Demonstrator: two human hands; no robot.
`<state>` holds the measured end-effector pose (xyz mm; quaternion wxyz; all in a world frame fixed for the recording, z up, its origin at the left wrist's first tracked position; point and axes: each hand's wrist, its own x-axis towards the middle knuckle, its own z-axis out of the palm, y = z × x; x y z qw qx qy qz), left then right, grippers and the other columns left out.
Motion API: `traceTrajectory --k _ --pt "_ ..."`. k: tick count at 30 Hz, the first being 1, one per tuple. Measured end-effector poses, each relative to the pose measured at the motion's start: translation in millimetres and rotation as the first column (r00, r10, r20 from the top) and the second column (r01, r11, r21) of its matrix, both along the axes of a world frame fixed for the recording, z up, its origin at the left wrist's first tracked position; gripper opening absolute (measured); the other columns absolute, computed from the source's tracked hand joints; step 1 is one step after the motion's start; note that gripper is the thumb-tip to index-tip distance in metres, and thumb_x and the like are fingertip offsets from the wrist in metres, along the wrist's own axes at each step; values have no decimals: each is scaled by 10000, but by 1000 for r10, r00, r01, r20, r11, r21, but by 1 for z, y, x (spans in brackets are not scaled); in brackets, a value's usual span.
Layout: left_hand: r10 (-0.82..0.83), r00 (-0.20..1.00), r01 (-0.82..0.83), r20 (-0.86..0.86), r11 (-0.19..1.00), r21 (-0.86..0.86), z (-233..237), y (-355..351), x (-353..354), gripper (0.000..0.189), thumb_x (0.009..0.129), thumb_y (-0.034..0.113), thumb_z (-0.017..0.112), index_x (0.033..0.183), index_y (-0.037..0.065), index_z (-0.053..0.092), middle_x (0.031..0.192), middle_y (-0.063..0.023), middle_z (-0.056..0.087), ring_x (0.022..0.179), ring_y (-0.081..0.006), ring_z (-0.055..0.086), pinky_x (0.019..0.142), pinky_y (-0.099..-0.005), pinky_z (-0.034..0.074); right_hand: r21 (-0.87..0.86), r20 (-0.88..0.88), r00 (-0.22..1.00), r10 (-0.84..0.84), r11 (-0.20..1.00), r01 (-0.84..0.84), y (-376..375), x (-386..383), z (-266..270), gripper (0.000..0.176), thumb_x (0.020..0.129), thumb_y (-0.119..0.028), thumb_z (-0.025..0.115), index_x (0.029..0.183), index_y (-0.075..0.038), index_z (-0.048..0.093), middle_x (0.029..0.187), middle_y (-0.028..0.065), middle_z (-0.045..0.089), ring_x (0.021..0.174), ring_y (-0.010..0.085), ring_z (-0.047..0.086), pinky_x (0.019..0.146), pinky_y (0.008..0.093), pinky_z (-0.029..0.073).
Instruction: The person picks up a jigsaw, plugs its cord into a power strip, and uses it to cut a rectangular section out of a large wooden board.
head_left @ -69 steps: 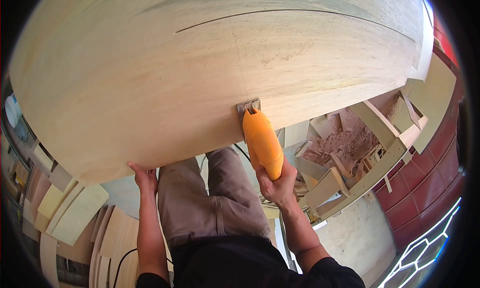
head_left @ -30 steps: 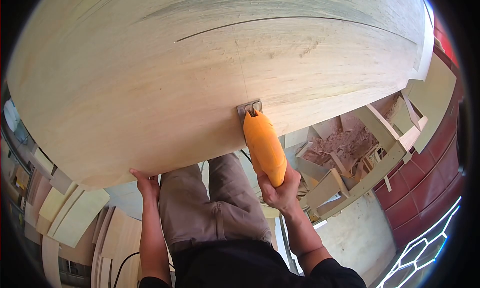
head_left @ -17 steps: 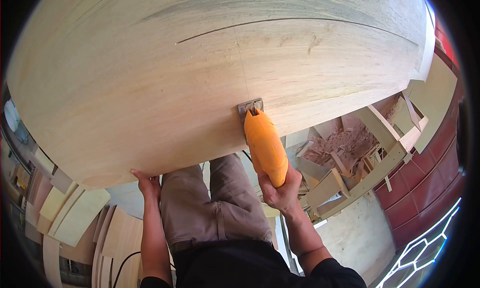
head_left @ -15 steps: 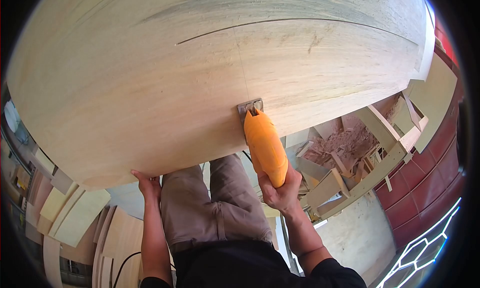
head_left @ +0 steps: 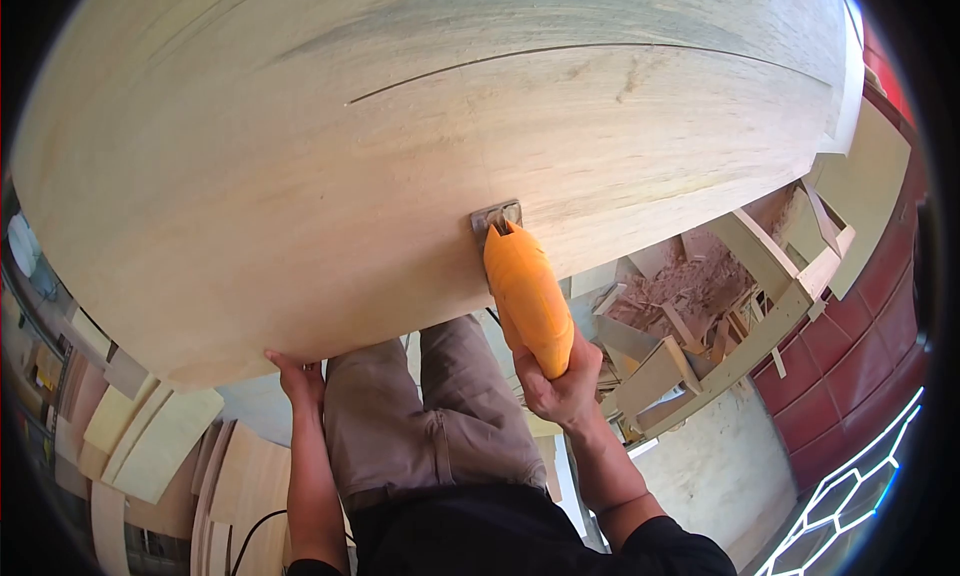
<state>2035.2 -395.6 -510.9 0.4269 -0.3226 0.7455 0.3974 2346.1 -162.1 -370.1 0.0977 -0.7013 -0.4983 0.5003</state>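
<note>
My right hand [head_left: 562, 384] is wrapped around the rear of an orange jigsaw [head_left: 530, 296]. The saw's metal base plate [head_left: 497, 214] lies flat on a large plywood panel [head_left: 330, 226], a little in from the near edge. Its blade is hidden under the body. With my left hand [head_left: 300, 378] I hold the near edge of the panel, left of my legs; the thumb tip rests at the rim and the other fingers are mostly hidden. A long curved dark slit [head_left: 520, 52] runs across the panel's far part.
Wood offcuts and shavings [head_left: 690, 286] lie inside a wooden frame [head_left: 735, 361] at right. Curved board pieces [head_left: 150, 441] stand at lower left, with a black cable [head_left: 250, 536] beside them. Red tiling [head_left: 835, 376] and a bright hexagon light pattern [head_left: 850, 496] are far right.
Both hands stay where they were, with the jigsaw shifted very slightly left in view. The panel's slit sits a little lower and further left, and the near edge appears slightly lower at left.
</note>
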Motion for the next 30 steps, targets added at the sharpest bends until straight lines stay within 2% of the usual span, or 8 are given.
traceTrajectory --k 6,13,30 --pt "3 1000 -3 1 1000 -5 1 3 1 828 963 672 305 1503 46 263 1519 -123 340 1373 -279 378 1136 -426 368 -11 36 998 42 999 -41 7 -2 3 235 717 -80 664 935 -13 608 770 113 634 621 238 639 629 303 525" --pt "37 999 -36 14 999 -19 -1 -3 -2 815 962 673 312 1477 42 310 1492 -105 389 1332 -255 426 1095 -394 414 6 26 1000 2 1000 -2 11 -8 3 232 719 -77 672 932 -14 604 770 118 633 626 241 642 625 309 523" --pt "13 1000 -12 16 999 -36 -1 0 -2 841 961 683 284 1503 40 257 1520 -131 337 1376 -297 381 1124 -440 387 9 2 999 47 999 -47 19 -9 1 230 713 -87 670 920 -18 597 762 117 617 620 272 633 615 328 520"
